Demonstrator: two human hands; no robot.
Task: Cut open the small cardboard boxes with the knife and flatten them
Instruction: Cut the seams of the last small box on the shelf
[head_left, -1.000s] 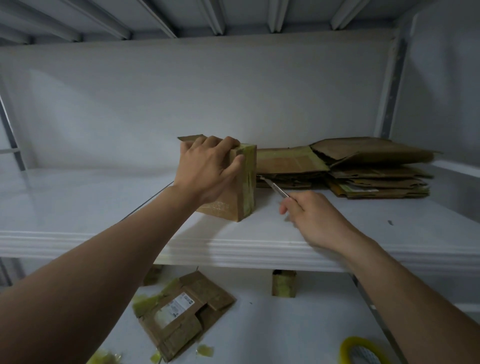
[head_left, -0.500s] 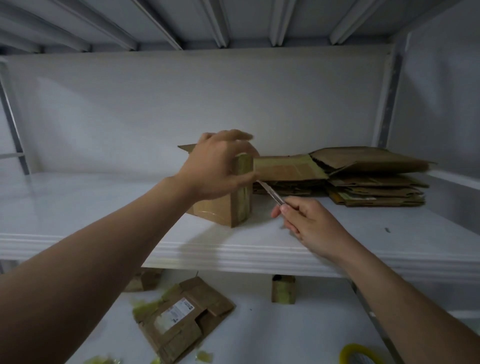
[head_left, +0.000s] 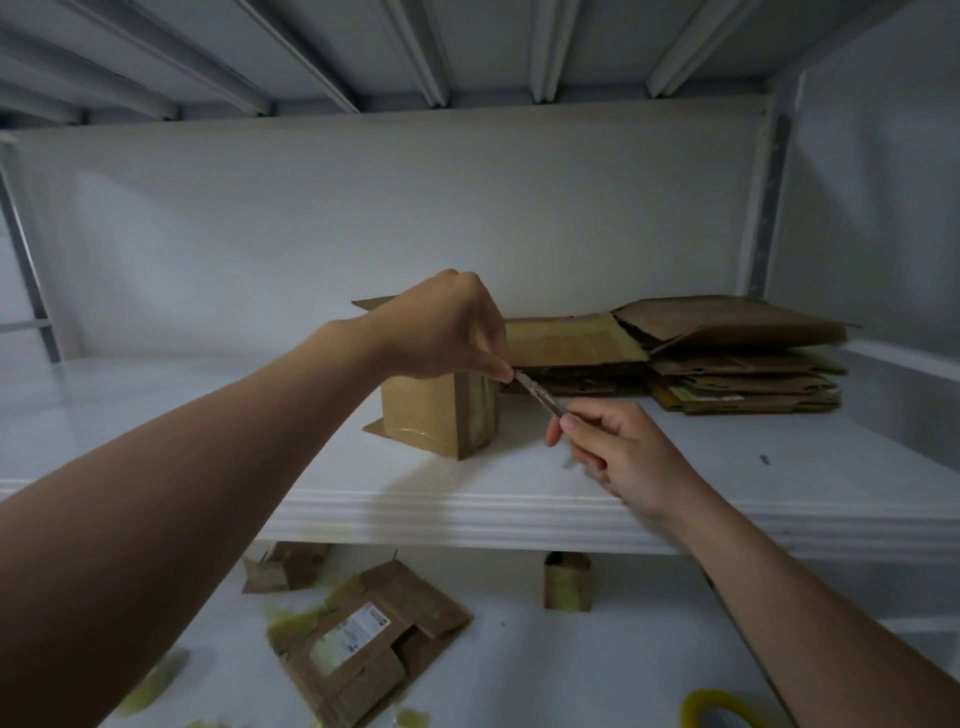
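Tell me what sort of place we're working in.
Likely a storeroom or packing area: white shelving, a stack of flattened cardboard boxes on the shelf, and a tape roll below.

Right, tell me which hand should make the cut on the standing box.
Right. The right hand grips the knife by its handle, blade angled toward the box's taped side. The left hand sits over the box, pinching only the blade tip, so it likely suits steadying.

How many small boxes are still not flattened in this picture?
3. One box stands on the upper shelf below the left hand; a second box and a third box sit on the lower shelf. The edge may hide more.
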